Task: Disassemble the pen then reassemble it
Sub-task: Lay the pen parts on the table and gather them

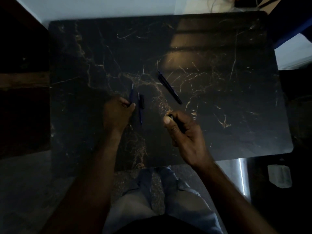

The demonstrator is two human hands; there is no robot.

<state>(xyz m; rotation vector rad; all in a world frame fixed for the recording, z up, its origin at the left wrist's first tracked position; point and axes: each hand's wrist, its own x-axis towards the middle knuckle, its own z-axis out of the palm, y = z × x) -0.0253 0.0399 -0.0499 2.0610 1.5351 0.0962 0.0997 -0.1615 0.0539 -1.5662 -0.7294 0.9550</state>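
My left hand (118,114) pinches the lower end of a thin blue refill (131,95) that points up and away over the dark marble table (219,98). My right hand (184,130) is closed around a dark pen barrel (172,117); only its open end shows beside my thumb. Between the hands lie a second blue refill (140,110) and a short black cap (142,101), side by side on the table. A whole dark pen (169,87) lies diagonally farther back, right of centre.
The table's near edge runs just behind my wrists, with my knees below it. A dark wooden piece of furniture (23,98) stands at the left. A bright strip (241,176) and a pale object (279,176) lie on the floor at lower right.
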